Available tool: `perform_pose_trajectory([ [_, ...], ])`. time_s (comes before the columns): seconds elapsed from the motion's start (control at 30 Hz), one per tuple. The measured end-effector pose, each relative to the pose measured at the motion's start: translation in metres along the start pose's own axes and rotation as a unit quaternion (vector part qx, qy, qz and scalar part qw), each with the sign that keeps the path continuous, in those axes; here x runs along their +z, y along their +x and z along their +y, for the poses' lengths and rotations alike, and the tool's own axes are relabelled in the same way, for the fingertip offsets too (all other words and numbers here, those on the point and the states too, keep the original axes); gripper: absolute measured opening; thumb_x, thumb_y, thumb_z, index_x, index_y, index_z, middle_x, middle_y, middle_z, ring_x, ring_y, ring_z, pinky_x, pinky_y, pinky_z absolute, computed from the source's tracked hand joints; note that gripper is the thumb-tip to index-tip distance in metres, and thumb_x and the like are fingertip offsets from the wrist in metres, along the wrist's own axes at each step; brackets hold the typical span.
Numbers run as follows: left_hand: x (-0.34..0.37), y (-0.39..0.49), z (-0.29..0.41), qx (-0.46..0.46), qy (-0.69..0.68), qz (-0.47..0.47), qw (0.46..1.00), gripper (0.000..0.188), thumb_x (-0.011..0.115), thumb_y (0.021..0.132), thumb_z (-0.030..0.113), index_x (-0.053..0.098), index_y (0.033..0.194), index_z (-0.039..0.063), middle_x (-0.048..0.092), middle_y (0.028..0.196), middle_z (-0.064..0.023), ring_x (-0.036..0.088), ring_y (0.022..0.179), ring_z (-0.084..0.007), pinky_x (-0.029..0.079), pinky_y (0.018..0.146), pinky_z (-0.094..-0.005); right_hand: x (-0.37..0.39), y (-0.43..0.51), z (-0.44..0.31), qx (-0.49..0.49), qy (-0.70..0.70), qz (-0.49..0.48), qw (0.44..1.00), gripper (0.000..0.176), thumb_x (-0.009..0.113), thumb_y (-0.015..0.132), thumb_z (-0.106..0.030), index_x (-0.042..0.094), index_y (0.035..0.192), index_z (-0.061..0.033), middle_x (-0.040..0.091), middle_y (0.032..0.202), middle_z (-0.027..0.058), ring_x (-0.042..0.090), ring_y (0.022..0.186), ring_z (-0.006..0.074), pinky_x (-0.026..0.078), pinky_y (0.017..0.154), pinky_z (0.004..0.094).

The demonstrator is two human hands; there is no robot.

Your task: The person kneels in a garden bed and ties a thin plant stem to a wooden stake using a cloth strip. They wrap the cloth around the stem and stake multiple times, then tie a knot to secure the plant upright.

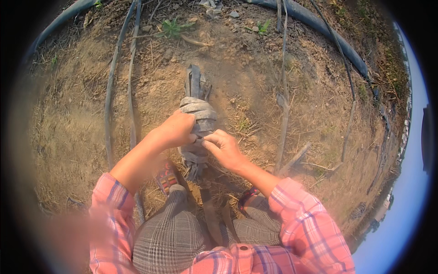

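A bundle of flat grey drip tape (202,113) stands out in front of me above bare soil, its strips wound crosswise around a folded core. Folded ends stick out at its far end, and crumpled ones hang at the near end. My left hand (179,128) is closed on the left side of the bundle, with some fingertips hidden behind the tape. From the right, my right hand (224,148) pinches a fold of tape at the bundle's middle between thumb and forefinger. Loose flat strips (209,214) run from below the bundle back between my legs.
A thick dark hose (318,32) arcs across the far ground. Long flat tapes lie on the soil to the left (114,75) and right (285,113). Green weeds (172,28), dry straw and a clear plastic scrap (213,8) are scattered about. My shoes (167,178) flank the bundle's near end.
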State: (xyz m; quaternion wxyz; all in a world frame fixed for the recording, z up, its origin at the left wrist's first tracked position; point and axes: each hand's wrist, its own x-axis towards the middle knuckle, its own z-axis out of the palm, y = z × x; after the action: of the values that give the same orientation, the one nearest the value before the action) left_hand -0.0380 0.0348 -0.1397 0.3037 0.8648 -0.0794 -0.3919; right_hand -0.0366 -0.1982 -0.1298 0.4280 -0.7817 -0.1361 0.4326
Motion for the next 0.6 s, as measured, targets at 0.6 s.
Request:
perform_pose_trajectory([
  [0.6,-0.019,0.006,0.01,-0.017,-0.165,-0.001,0.986,0.044,0.065,0.085,0.037,0.075,0.096,-0.004,0.073,0.095,-0.0268,0.072,0.094,-0.0389,0.055,0.084,-0.0463,0.058,-0.001,-0.005,0.108,0.086,0.259,0.956,0.028,0.08,0.089,-0.028,0.07,0.084,-0.0031,0.066,0.073,0.0039,0.06,0.068,0.0125,0.049,0.064,0.0316],
])
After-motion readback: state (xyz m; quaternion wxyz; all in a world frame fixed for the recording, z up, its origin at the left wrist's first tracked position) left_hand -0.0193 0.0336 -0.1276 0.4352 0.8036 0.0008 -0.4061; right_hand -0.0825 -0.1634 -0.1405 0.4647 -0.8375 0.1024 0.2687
